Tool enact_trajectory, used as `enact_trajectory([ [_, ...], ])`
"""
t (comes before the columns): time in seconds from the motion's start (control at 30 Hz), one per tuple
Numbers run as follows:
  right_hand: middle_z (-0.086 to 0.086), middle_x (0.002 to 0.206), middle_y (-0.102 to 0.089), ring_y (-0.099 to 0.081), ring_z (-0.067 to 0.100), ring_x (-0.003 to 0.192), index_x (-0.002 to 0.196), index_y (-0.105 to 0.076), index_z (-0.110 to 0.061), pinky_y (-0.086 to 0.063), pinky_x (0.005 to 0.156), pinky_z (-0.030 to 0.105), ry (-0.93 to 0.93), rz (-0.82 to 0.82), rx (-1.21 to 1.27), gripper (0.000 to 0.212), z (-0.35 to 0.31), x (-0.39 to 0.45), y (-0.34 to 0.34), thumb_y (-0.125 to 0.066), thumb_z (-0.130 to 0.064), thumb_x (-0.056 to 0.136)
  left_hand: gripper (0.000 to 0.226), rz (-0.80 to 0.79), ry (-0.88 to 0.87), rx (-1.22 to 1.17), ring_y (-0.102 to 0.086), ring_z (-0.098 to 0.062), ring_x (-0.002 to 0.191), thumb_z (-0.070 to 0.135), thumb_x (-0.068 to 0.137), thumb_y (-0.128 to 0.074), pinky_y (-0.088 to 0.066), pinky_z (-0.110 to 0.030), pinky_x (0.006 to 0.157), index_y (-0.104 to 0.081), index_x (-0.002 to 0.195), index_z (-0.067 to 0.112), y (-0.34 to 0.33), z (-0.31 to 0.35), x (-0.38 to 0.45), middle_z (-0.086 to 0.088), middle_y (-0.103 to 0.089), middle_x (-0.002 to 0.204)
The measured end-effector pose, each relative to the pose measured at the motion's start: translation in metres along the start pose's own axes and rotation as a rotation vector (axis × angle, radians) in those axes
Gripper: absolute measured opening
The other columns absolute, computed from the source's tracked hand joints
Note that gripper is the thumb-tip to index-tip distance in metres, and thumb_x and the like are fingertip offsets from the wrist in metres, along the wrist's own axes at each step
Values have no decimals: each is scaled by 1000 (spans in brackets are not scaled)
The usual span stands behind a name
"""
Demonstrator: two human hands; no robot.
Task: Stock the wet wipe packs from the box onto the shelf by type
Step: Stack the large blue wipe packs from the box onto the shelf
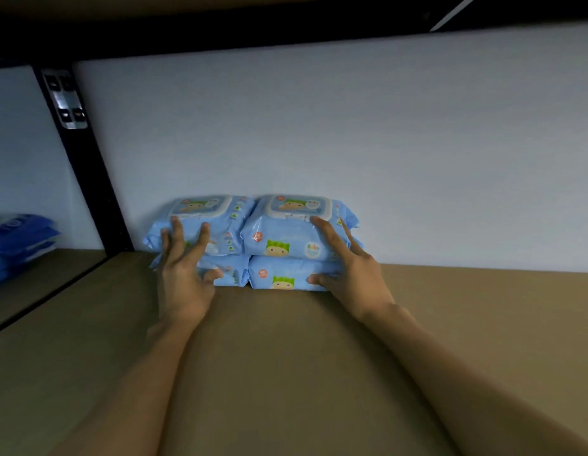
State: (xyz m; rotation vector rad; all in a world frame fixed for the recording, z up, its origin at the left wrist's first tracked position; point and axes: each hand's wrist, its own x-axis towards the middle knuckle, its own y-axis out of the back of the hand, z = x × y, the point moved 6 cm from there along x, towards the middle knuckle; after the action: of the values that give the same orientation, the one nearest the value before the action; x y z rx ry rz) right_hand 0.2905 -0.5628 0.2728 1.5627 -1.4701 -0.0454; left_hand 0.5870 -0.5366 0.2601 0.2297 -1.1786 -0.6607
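Several light blue baby wet wipe packs sit against the white back wall on the brown shelf board (286,357), in two stacks side by side. The left stack's top pack (217,222) lies on a lower pack (232,273). The right stack's top pack (286,232) lies on another (279,276). My left hand (182,274) grips the front of the left stack, fingers on the top pack and thumb on the lower one. My right hand (345,261) grips the right stack the same way. The box is out of view.
A black upright post (85,166) with a metal bracket divides the shelf at the left. Beyond it, darker blue packs (19,235) lie stacked in the neighbouring bay. A black shelf beam (220,31) runs overhead. Bare board extends to the right of the stacks.
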Motion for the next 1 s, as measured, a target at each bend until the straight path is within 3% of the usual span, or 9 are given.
enact_trajectory([
  [0.1,-11,166,-14,-49,12,132,145,-12,-69,-41,97,21,35,-15,-37,98,-1,-2,0,-79,-34,83,112,-67,21,42,4,-33,155,19,75,-82,-9,-60,121,-11,160,32,-1,8,-2,-8,6,168],
  [0.23,-18,167,-1,-5,-13,144,149,-12,-63,-34,115,29,147,-103,-52,98,9,-6,11,-78,-34,83,121,-139,74,34,26,-27,151,45,75,-83,5,-58,119,3,160,33,-5,8,-5,-10,27,164],
  [0.4,-14,167,-12,-17,0,149,146,-16,-68,-38,115,32,89,-103,-31,97,14,-4,11,-79,-27,84,117,-167,97,-12,22,-28,151,47,77,-81,-8,-60,120,3,158,41,-12,-3,-1,-5,26,164],
  [0.5,-15,165,-20,-18,-12,142,141,-26,-70,-41,107,19,73,-53,40,96,15,-2,11,-82,-20,81,115,-159,99,-34,19,-28,152,43,77,-82,-12,-56,120,-1,158,39,-12,-5,-1,-5,20,166],
  [0.6,-11,162,-25,-10,-25,134,138,-33,-70,-31,96,-1,83,-23,97,93,13,-3,10,-82,-16,80,113,-136,85,-44,16,-29,153,39,76,-83,-16,-56,121,-6,159,35,-11,-7,0,-3,16,165],
  [0.8,-12,162,-27,-11,-29,132,137,-31,-72,-30,100,-1,80,-29,118,94,9,1,6,-79,-13,83,107,-101,57,-1,9,-31,153,37,78,-81,-28,-62,114,-11,159,29,-7,-9,-1,-8,7,167],
  [0.87,-16,165,-17,-21,-16,140,141,-24,-72,-41,108,18,83,-42,17,93,7,-2,6,-78,-21,84,107,-98,46,29,5,-34,153,38,78,-81,-29,-63,114,-13,159,27,-7,-7,-1,-11,5,167],
  [0.93,-9,168,-2,-34,15,147,148,-18,-64,-50,103,39,134,24,-203,93,3,-6,9,-78,-35,82,107,-100,39,96,1,-38,153,44,76,-80,-26,-62,115,-16,160,26,-6,-7,1,-17,1,166],
  [1.0,7,168,10,-23,33,151,154,-15,-54,-43,108,51,208,116,-396,94,-4,-7,15,-73,-53,80,110,-92,8,128,0,-38,153,46,73,-83,-23,-62,117,-19,160,27,-2,-8,4,-23,1,165],
])
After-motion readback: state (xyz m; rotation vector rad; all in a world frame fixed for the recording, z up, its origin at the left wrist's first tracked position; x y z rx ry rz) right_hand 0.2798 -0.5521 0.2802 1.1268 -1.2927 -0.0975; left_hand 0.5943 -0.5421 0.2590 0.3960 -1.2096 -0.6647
